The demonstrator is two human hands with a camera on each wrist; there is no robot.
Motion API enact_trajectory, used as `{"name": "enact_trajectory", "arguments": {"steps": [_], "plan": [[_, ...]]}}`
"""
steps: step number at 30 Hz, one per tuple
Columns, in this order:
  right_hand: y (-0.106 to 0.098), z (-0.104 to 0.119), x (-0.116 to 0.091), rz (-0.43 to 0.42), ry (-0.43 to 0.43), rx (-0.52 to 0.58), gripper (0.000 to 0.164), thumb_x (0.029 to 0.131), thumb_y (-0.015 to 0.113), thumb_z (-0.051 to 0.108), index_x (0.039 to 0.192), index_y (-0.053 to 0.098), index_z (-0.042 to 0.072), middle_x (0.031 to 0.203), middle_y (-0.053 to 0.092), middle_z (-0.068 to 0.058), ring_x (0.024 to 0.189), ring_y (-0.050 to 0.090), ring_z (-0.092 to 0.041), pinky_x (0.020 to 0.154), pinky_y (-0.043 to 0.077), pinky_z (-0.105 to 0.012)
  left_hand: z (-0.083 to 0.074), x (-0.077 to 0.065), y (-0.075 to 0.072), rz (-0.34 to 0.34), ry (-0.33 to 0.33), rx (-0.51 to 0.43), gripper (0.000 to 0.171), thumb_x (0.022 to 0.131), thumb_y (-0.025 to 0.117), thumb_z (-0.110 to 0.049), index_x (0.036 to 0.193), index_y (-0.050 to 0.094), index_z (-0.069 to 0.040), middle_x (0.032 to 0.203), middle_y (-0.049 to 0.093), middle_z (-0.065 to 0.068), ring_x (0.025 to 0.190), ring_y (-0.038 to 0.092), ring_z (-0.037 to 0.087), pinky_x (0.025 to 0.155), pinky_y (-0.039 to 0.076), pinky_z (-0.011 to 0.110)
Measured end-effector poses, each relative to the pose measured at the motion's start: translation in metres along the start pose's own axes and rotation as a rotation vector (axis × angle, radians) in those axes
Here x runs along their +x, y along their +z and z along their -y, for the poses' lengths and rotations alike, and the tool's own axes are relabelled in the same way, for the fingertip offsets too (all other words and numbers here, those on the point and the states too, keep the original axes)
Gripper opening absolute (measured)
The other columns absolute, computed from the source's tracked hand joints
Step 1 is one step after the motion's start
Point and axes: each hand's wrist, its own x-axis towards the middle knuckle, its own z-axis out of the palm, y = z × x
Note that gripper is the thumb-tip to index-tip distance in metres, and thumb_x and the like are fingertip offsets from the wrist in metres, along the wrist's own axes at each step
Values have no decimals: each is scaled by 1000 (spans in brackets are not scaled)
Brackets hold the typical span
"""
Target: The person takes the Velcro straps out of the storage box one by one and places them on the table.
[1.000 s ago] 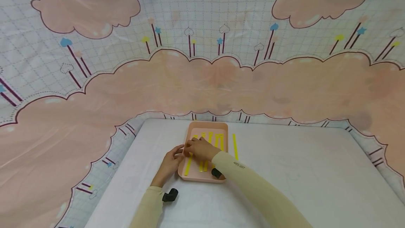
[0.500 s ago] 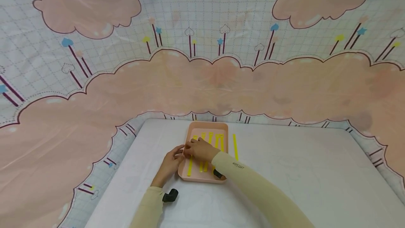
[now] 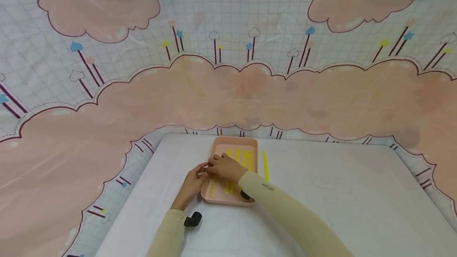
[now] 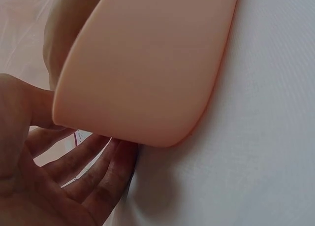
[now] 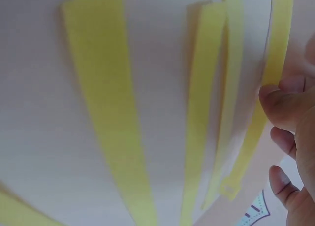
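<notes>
Slim yellow paper-like strip (image 5: 278, 44) at nine o'clock in peach tray (image 3: 228, 203), probably light and crease-prone, best held mid-length; pinched by right hand (image 3: 228, 168), left hand (image 3: 191, 184) spread against tray's side.

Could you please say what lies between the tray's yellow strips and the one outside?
The tray's right wall and a bare stretch of white table, as the head view shows.

Head view evenly lit, wrist views dimmer, the right one hazy
</notes>
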Motion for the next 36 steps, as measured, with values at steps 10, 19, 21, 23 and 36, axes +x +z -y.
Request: {"name": "enact_trajectory", "arguments": {"steps": [10, 19, 21, 23, 36], "plan": [[-21, -19, -13, -67, 44, -76, 24, 99, 56, 20, 121, 64, 26, 122, 59, 3, 110, 54, -16, 88, 50, -32, 0, 5, -2, 6, 16, -2, 46, 95, 51, -2, 141, 50, -5, 131, 59, 23, 117, 61, 39, 95, 52, 48], [-33, -31, -32, -177, 72, 53, 8, 96, 61, 22, 103, 61, 19, 108, 58, 3, 99, 54, -16, 85, 48, -31, 0, 5, 0, 15, -9, -20, 48, 95, 50, -3, 143, 49, -8, 133, 59, 21, 118, 61, 35, 97, 51, 47], [-35, -33, -34, -190, 87, 96, 6, 96, 62, 21, 101, 60, 19, 106, 57, 3, 97, 53, -16, 85, 47, -30, 0, 4, 1, 16, -8, -19, 48, 95, 50, -4, 143, 49, -7, 133, 58, 22, 119, 60, 35, 97, 51, 47], [-38, -33, -37, -211, 108, 157, 6, 95, 63, 19, 99, 59, 18, 104, 57, 3, 97, 53, -16, 86, 47, -31, 0, 4, 2, 15, -8, -19, 48, 95, 50, -4, 143, 49, -7, 133, 58, 22, 120, 60, 36, 98, 50, 48], [-50, -34, -59, -418, 167, 371, 12, 93, 65, 11, 98, 57, 18, 101, 55, 2, 96, 55, -15, 83, 49, -28, 3, 3, 2, -4, 2, -8, 47, 96, 50, -4, 143, 49, -8, 133, 59, 22, 120, 59, 37, 98, 50, 49]]}}
